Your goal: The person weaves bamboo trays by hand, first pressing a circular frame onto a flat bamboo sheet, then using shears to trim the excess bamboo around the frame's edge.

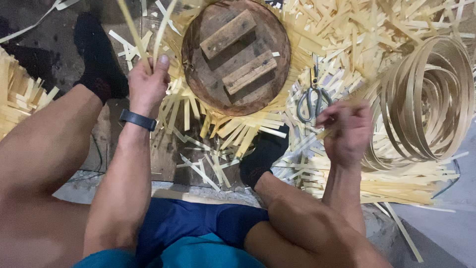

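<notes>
Strips (144, 34) of pale bamboo rise past the left hand (146, 84), whose thumb and fingers pinch two of them just left of the round wooden form (235, 54). Right hand (347, 130) is curled shut, pinching another thin strip beside the scissors (311, 101). Farther right, coiled hoops (426, 99) lie on loose strips radiating from under the form.
</notes>
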